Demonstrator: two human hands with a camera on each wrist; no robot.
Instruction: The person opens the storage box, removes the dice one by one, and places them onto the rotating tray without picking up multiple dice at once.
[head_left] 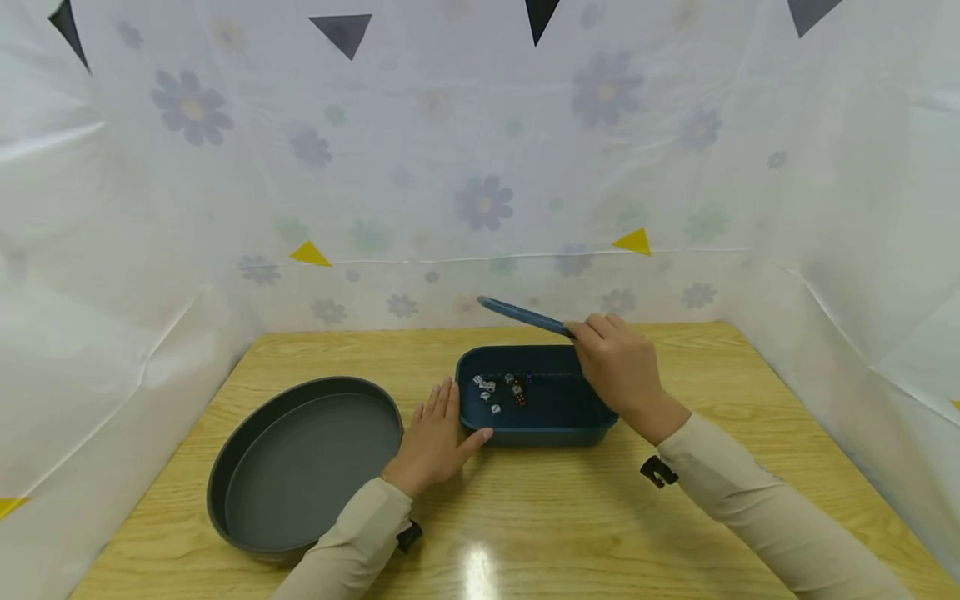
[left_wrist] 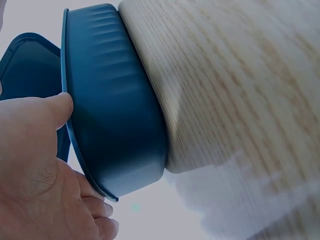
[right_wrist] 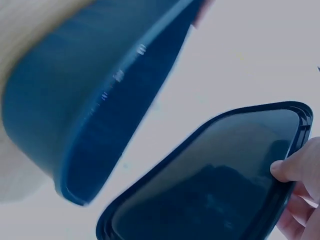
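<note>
While the right hand [head_left: 618, 367] pinched the lid [head_left: 523, 315] above the box [head_left: 534, 421], its length reaching leftward from the grip, the flat left hand [head_left: 435, 437] braced the box's near-left corner

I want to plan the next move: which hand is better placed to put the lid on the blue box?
The right hand: it already holds the lid above the blue box. The left hand only steadies the box's side.

Head view high, facing down; wrist views close; all share blue box [head_left: 536, 417].
</note>
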